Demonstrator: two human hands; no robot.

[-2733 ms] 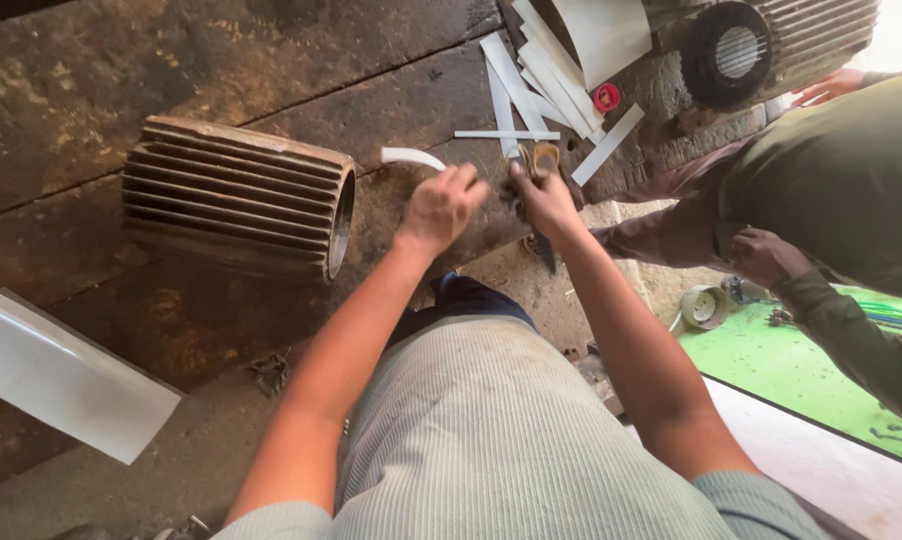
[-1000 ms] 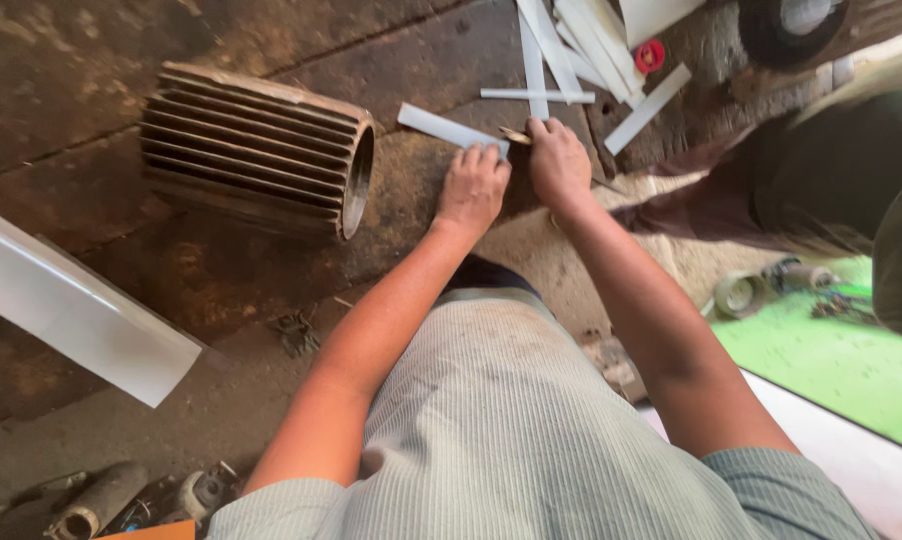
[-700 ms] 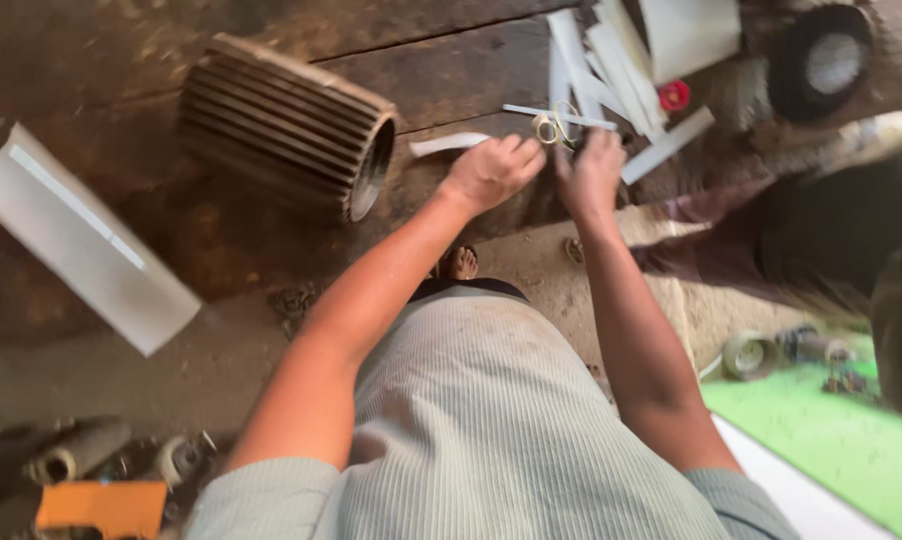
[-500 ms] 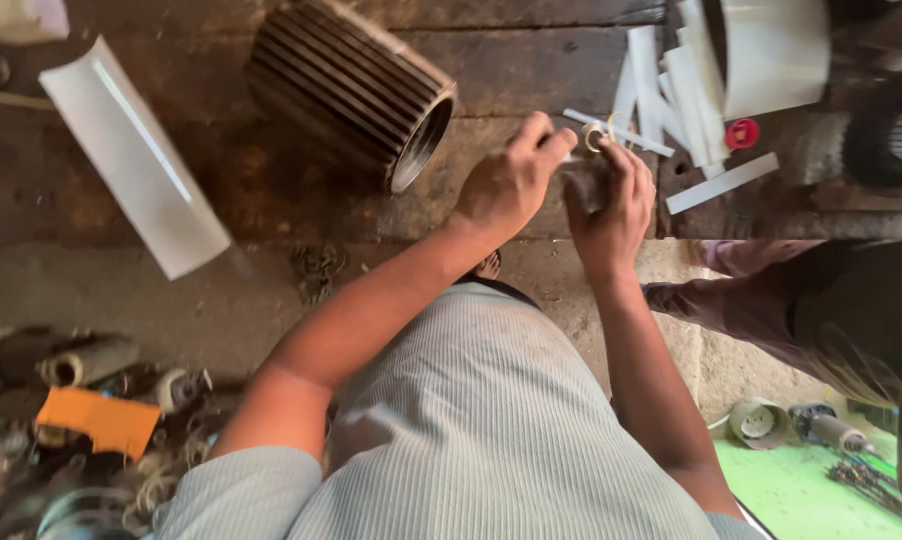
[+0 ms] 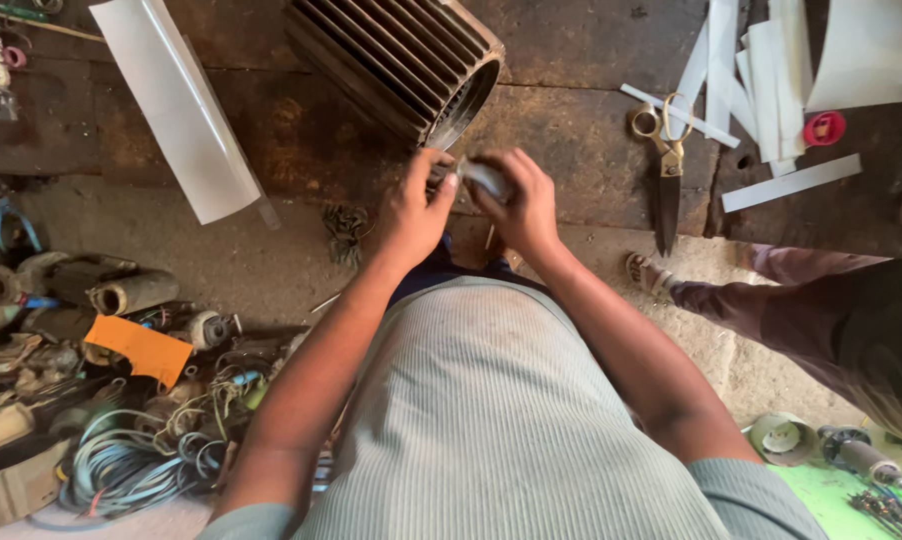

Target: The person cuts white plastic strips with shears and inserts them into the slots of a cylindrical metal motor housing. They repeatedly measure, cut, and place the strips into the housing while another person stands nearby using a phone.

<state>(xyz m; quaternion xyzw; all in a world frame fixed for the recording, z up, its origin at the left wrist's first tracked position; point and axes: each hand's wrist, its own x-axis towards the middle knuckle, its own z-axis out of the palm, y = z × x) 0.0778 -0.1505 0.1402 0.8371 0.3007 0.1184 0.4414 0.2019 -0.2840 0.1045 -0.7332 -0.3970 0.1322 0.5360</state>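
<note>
Fingers of both hands pinch one small pale folded strip (image 5: 483, 178) at the upper middle of the frame: the left hand (image 5: 411, 210) grips its left end with thumb and fingertips closed, and the right hand (image 5: 521, 205) curls shut round its right side. That strip sits just below the open mouth of a ribbed metal motor housing (image 5: 401, 55) lying on the dark wooden bench (image 5: 591, 150). To the right on the bench lie scissors (image 5: 663, 165), cut white strips (image 5: 741, 70) and a small red cap (image 5: 824, 128). A long white sheet (image 5: 176, 105) leans at upper left. Coiled wires (image 5: 121, 460) and an orange card (image 5: 139, 348) clutter the lower left floor
</note>
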